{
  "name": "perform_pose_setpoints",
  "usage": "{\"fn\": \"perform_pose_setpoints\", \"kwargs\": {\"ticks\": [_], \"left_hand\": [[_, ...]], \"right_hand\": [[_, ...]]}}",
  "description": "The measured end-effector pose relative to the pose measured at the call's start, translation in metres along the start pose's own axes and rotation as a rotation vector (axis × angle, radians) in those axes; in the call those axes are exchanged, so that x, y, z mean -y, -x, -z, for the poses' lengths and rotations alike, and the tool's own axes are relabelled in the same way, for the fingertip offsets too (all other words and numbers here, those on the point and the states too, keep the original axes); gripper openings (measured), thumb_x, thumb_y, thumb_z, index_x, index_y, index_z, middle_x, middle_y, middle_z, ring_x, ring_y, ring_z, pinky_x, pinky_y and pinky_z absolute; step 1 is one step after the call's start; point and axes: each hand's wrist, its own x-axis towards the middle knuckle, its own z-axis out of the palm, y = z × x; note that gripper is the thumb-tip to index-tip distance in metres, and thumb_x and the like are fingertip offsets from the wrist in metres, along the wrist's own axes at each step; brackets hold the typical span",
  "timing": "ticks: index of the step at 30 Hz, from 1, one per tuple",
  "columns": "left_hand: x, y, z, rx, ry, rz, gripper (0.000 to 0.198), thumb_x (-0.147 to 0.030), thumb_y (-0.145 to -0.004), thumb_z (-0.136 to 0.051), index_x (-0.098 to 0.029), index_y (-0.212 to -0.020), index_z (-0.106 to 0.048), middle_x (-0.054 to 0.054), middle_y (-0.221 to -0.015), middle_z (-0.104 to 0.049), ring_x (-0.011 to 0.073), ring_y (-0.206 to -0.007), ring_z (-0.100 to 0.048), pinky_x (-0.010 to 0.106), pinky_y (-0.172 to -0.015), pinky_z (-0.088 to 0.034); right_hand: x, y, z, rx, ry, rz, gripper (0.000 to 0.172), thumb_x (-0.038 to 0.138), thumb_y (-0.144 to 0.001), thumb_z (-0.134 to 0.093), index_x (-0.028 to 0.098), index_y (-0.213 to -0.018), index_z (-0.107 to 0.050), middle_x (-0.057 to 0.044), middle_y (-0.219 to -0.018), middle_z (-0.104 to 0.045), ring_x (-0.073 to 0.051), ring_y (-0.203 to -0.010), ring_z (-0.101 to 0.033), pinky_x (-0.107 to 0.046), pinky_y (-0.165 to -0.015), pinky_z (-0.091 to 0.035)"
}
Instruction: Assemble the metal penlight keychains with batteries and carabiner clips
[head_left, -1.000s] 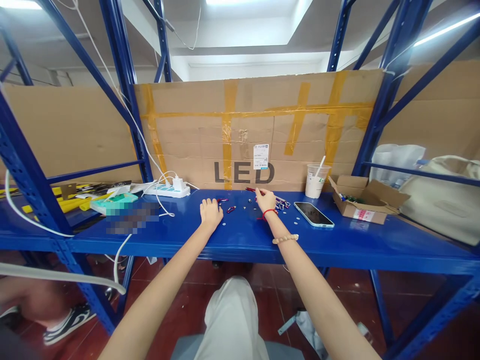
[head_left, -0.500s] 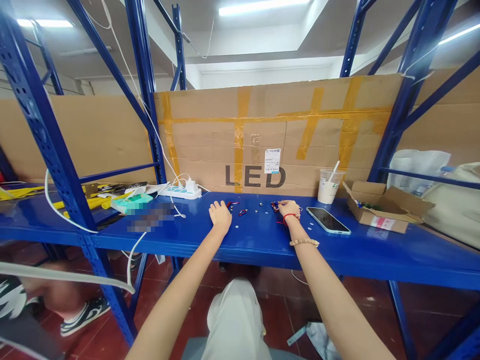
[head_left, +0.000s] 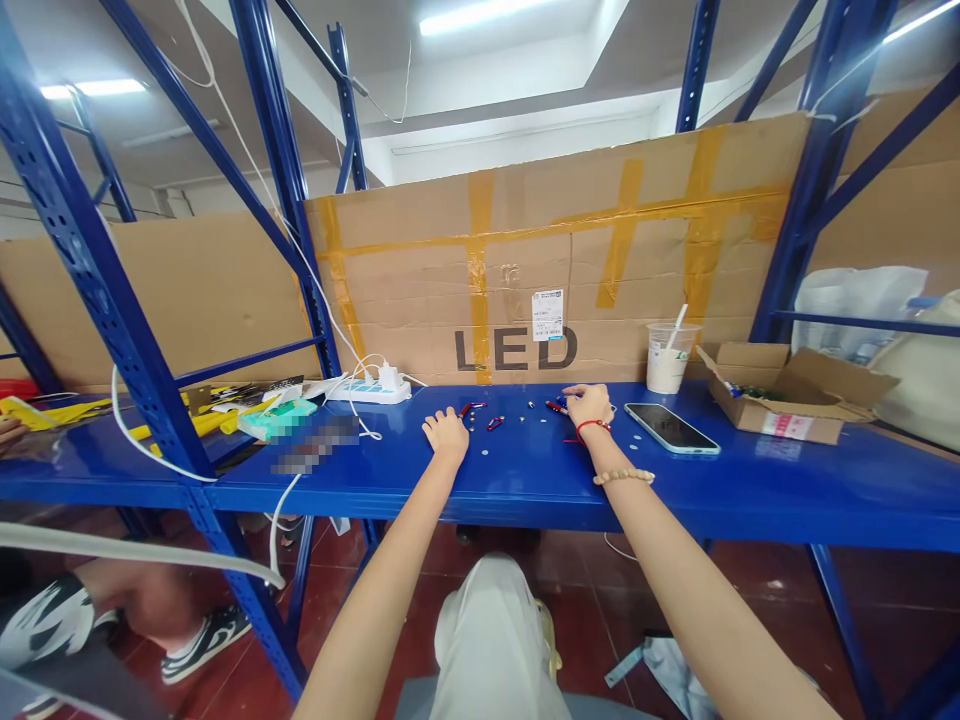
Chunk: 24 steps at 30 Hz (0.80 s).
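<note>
On the blue shelf top, my left hand [head_left: 447,437] lies palm down with its fingers spread. A small red metallic piece [head_left: 471,408] is just past its fingertips, and a small red clip-like piece [head_left: 496,423] lies to its right. My right hand [head_left: 589,405] rests farther right, fingers stretched leftward above small red and blue pieces [head_left: 556,407]; whether the fingertips touch them is too small to tell. A red string and a beaded bracelet [head_left: 623,477] circle that wrist and forearm. Several tiny silvery bits [head_left: 531,405] lie between the hands.
Right of my right hand lie a phone [head_left: 673,428], a cup with a straw [head_left: 667,358] and an open cardboard box [head_left: 787,400]. A white power strip [head_left: 373,391] and cables sit on the left. Cardboard [head_left: 420,280] backs the shelf. Another person's leg [head_left: 142,600] shows lower left.
The view has tilted and the scene has shifted slightly right. My right hand's fingers look more lifted and stretched out. My left hand stays beside the red piece.
</note>
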Motion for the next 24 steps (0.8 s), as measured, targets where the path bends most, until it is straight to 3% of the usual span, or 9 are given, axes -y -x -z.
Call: {"fn": "perform_pose_setpoints", "kwargs": {"ticks": [3,9,14,19,24], "left_hand": [[-0.001,-0.001,0.002,0.043,0.017,-0.079,0.033,-0.014,-0.087,-0.035,-0.012,-0.113,-0.053,0.017,-0.114,-0.058,0.0288,-0.109,-0.051,0.04,-0.09,-0.035],[-0.002,-0.001,0.007,0.083,0.039,-0.227,0.025,-0.012,-0.085,-0.041,-0.017,-0.105,-0.056,0.01,-0.108,-0.063,0.0228,-0.105,-0.054,0.036,-0.089,-0.036],[-0.002,-0.001,0.005,0.033,0.097,-0.267,0.018,-0.012,-0.084,-0.044,-0.019,-0.096,-0.057,0.009,-0.103,-0.063,0.0226,-0.102,-0.055,0.036,-0.088,-0.037],[0.0,-0.002,0.002,-0.052,0.367,-0.244,0.028,-0.011,-0.086,-0.039,-0.019,-0.112,-0.046,0.009,-0.107,-0.055,0.0209,-0.095,-0.057,0.034,-0.081,-0.043],[0.002,-0.004,-0.003,-0.091,0.553,-0.37,0.037,-0.009,-0.086,-0.035,-0.018,-0.122,-0.037,0.008,-0.106,-0.048,0.0178,-0.095,-0.055,0.032,-0.083,-0.045]], "right_hand": [[0.005,0.002,-0.008,0.015,-0.064,0.185,0.024,0.016,-0.075,-0.052,0.024,-0.083,-0.074,-0.006,-0.097,-0.059,-0.016,-0.082,-0.059,-0.024,-0.072,-0.046],[0.009,0.005,-0.024,0.332,-0.051,0.496,0.022,0.014,-0.073,-0.055,0.023,-0.081,-0.073,-0.004,-0.097,-0.062,-0.014,-0.081,-0.059,-0.023,-0.075,-0.047],[0.005,0.003,-0.03,0.422,-0.041,0.53,0.023,0.015,-0.072,-0.055,0.023,-0.083,-0.073,-0.003,-0.099,-0.064,-0.012,-0.074,-0.059,-0.023,-0.072,-0.048],[0.004,0.003,-0.032,0.412,-0.062,0.495,0.023,0.015,-0.071,-0.056,0.023,-0.083,-0.073,-0.003,-0.099,-0.064,-0.013,-0.074,-0.061,-0.025,-0.076,-0.048],[0.004,0.002,-0.036,0.447,-0.07,0.553,0.024,0.014,-0.071,-0.056,0.022,-0.086,-0.072,-0.003,-0.098,-0.066,-0.013,-0.075,-0.062,-0.024,-0.075,-0.048]]}}
